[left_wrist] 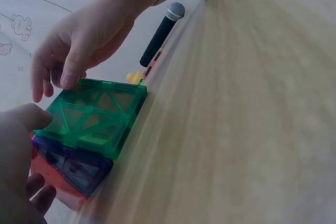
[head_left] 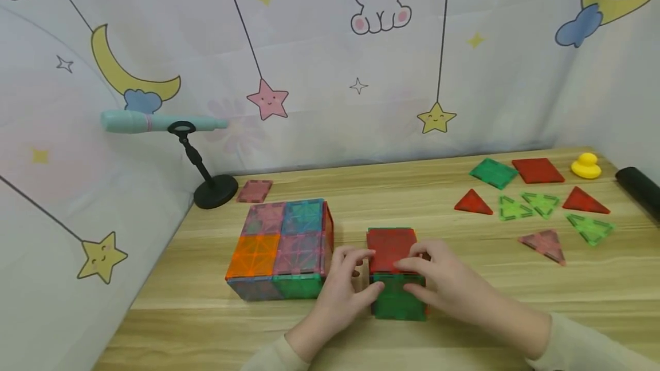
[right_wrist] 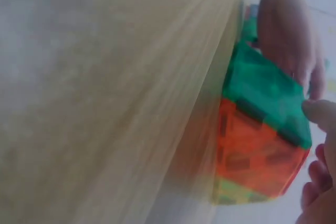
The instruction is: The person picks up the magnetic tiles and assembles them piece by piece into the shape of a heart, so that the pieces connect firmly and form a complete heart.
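A small box of magnetic tiles stands on the table in the head view, with a red square tile (head_left: 389, 245) on top and a green square tile (head_left: 397, 305) at its front. My left hand (head_left: 335, 288) holds its left side, thumb on the green tile's upper edge and index finger at the red tile's edge. From the right, my right hand (head_left: 448, 279) grips it with bent fingers over the red top and thumb by the green front. A purple-framed tile (left_wrist: 73, 163) shows on the left side, and an orange-red tile (right_wrist: 257, 153) on the right.
A bigger tile block (head_left: 255, 256) stands to the left, with a loose pink tile (head_left: 255, 190) behind it. Loose tiles, such as a red triangle (head_left: 473, 202), lie at the right near a yellow duck (head_left: 586, 166) and microphone (left_wrist: 160, 35). A black stand (head_left: 213, 190) holds a mint microphone-shaped object (head_left: 154, 123).
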Demonstrator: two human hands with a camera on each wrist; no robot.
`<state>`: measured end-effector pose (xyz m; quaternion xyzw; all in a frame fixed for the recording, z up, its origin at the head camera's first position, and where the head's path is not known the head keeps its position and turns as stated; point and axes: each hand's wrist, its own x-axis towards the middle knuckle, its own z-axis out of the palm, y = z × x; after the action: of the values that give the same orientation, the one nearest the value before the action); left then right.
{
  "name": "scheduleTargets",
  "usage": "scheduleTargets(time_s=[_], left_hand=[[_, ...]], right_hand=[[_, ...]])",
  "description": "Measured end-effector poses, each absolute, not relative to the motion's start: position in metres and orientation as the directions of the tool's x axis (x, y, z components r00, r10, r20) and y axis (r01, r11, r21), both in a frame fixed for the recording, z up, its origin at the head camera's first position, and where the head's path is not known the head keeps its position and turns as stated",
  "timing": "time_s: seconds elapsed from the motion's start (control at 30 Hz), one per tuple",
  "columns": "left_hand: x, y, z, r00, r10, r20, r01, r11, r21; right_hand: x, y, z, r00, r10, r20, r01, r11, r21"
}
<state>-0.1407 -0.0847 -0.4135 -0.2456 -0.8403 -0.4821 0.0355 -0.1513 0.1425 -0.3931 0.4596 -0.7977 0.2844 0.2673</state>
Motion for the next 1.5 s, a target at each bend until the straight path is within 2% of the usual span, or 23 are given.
scheduleTargets(time_s=[0.1, 0.2, 0.3, 0.4, 0.47, 0.57, 0.6, 0.7, 0.83, 0.97, 1.1, 1.2, 1.4, 1.5], left_hand=[[-0.142, -0.084, -0.417, -0.875, 0.390, 0.286, 0.447, 0.427, 0.786], [-0.143, -0.082, -0.417, -0.871, 0.402, 0.283, 0.449, 0.418, 0.789], [-0.139, -0.082, -0.408, -0.869, 0.422, 0.258, 0.439, 0.417, 0.796], [-0.132, -0.089, -0.382, -0.847, 0.450, 0.283, 0.483, 0.428, 0.764], [-0.132, -0.102, -0.357, -0.816, 0.462, 0.348, 0.551, 0.440, 0.709], [-0.150, -0.137, -0.322, -0.791, 0.416, 0.448, 0.610, 0.485, 0.627], [-0.160, -0.152, -0.314, -0.796, 0.386, 0.467, 0.606, 0.518, 0.604], [-0.194, -0.207, -0.303, -0.880, 0.258, 0.398, 0.463, 0.647, 0.605], [-0.227, -0.285, -0.315, -0.975, 0.123, 0.186, 0.209, 0.794, 0.570], [-0.243, -0.337, -0.347, -0.995, 0.090, 0.034, 0.095, 0.864, 0.494], [-0.254, -0.356, -0.371, -0.991, 0.120, -0.052, 0.085, 0.890, 0.447], [-0.265, -0.358, -0.380, -0.984, 0.165, -0.066, 0.116, 0.877, 0.466], [-0.288, -0.351, -0.391, -0.978, 0.208, -0.031, 0.160, 0.832, 0.532], [-0.298, -0.348, -0.398, -0.971, 0.216, -0.105, 0.118, 0.811, 0.573]], right_hand=[[-0.150, 0.150, -0.395, -0.601, -0.543, 0.587, -0.793, 0.497, -0.352], [-0.150, 0.156, -0.395, -0.764, -0.505, 0.402, -0.643, 0.544, -0.539], [-0.153, 0.161, -0.396, -0.831, -0.495, 0.255, -0.525, 0.545, -0.654], [-0.156, 0.164, -0.399, -0.846, -0.506, 0.171, -0.460, 0.528, -0.714], [-0.158, 0.165, -0.401, -0.849, -0.512, 0.131, -0.430, 0.525, -0.735], [-0.160, 0.167, -0.404, -0.855, -0.510, 0.091, -0.390, 0.517, -0.762], [-0.160, 0.167, -0.404, -0.855, -0.511, 0.086, -0.383, 0.513, -0.768], [-0.160, 0.170, -0.405, -0.853, -0.516, 0.078, -0.373, 0.499, -0.782], [-0.163, 0.171, -0.405, -0.836, -0.544, 0.077, -0.374, 0.461, -0.805], [-0.171, 0.177, -0.409, -0.816, -0.574, 0.073, -0.330, 0.358, -0.874], [-0.182, 0.188, -0.420, -0.815, -0.571, 0.101, -0.249, 0.188, -0.950], [-0.187, 0.196, -0.425, -0.820, -0.562, 0.110, -0.194, 0.091, -0.977], [-0.191, 0.197, -0.428, -0.830, -0.553, 0.067, -0.132, 0.078, -0.988], [-0.193, 0.196, -0.431, -0.832, -0.552, 0.054, -0.123, 0.090, -0.988]])
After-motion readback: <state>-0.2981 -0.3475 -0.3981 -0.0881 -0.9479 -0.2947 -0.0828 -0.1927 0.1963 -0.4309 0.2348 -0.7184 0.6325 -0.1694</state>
